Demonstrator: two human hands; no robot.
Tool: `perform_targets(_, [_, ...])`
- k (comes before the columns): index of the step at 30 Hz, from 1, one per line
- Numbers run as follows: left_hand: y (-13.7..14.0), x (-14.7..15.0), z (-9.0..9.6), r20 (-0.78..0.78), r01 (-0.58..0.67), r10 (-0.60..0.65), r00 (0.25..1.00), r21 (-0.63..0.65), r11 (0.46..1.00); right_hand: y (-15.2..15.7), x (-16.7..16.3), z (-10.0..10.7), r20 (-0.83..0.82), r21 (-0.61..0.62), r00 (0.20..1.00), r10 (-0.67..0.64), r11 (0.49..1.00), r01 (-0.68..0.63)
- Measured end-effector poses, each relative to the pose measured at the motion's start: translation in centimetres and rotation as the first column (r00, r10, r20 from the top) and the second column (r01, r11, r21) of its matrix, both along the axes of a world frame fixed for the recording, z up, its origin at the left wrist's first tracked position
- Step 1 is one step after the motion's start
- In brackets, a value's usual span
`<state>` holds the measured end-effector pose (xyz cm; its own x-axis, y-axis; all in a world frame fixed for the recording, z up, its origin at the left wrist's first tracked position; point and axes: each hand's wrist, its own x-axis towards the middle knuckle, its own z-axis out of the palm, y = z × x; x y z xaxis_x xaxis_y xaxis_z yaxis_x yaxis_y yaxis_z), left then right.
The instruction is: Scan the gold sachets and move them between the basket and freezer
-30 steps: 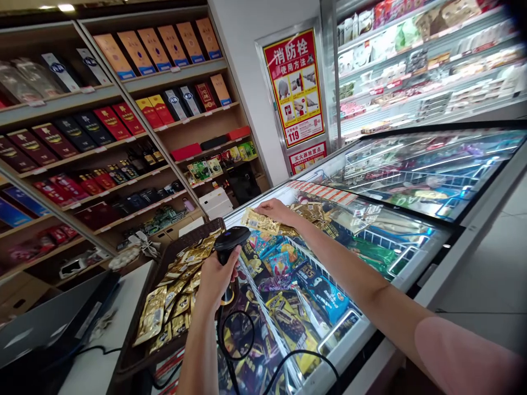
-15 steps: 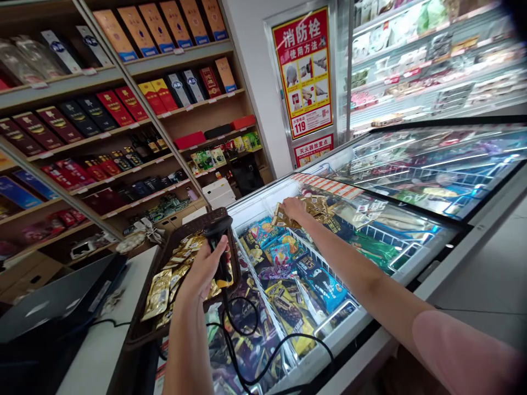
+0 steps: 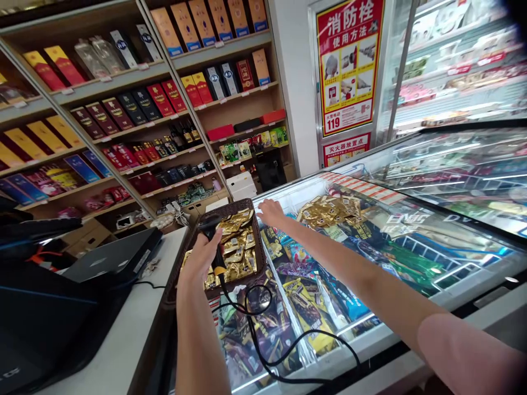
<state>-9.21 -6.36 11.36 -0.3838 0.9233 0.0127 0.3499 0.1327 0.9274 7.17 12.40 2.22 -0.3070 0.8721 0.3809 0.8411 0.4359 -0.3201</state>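
My left hand grips a black barcode scanner by its handle and holds it over a brown woven basket full of gold foil packets. The scanner's black cable loops down over the freezer. My right hand reaches out just past the basket's far right corner, fingers spread and nothing in it, low over the glass lid of the chest freezer. A pile of the same gold packets lies on that lid to the right of this hand.
The basket sits at the end of a white counter, next to a dark till screen. Shelves of boxed bottles fill the left wall. A red fire poster hangs ahead, with an open chiller to its right.
My right hand has laid its gold packet on the pile on the lid and come back empty toward the basket. My left hand keeps the scanner over the basket. The view has swung left.
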Motion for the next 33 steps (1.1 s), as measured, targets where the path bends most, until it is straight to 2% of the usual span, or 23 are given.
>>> perform_targets(4, [0.2, -0.7, -0.6, 0.041, 0.041, -0.041, 0.998, -0.007, 0.999, 1.7, -5.7, 0.2, 0.034, -0.116, 0.999, 0.041, 0.993, -0.037])
perform_targets(8, [0.1, -1.3, -0.7, 0.091, 0.096, -0.098, 0.991, 0.029, 0.995, 3.7, -7.9, 0.1, 0.073, -0.220, 0.995, 0.064, 0.974, -0.047])
perform_targets(11, [0.0, -1.3, -0.7, 0.116, 0.086, -0.090, 0.989, 0.040, 0.996, 4.4, -7.9, -0.2, -0.017, -0.176, 0.996, 0.082, 0.981, -0.084])
perform_targets(16, [0.3, -1.4, -0.8, 0.094, 0.091, -0.093, 0.991, 0.026, 0.996, 3.7, -6.7, -0.8, -0.306, -0.043, 0.946, 0.108, 0.991, -0.127])
perform_targets(18, [0.4, -1.4, -0.8, 0.087, 0.110, -0.112, 0.990, 0.019, 0.994, 3.2, -5.8, -0.9, -0.462, -0.011, 0.886, 0.048, 0.998, -0.060])
perform_targets(21, [0.2, -1.0, -0.4, 0.130, 0.162, -0.165, 0.978, 0.030, 0.986, 2.9, -3.9, -1.0, -0.664, 0.056, 0.748, -0.005, 0.997, 0.056])
perform_targets(25, [-0.1, -0.1, 0.2, 0.195, 0.179, -0.183, 0.964, 0.036, 0.983, 3.1, -1.2, -1.1, -0.819, 0.119, 0.565, 0.105, 0.993, -0.012])
perform_targets(30, [0.1, 0.1, 0.0, 0.173, 0.204, -0.201, 0.964, -0.002, 0.979, 3.6, 1.0, -0.1, -0.944, -0.033, 0.327, -0.046, 0.999, 0.044])
perform_targets(33, [0.4, -0.1, -0.2, 0.170, 0.243, -0.232, 0.958, -0.047, 0.969, 3.8, 2.3, 1.1, -0.949, -0.057, 0.311, -0.052, 0.998, -0.007])
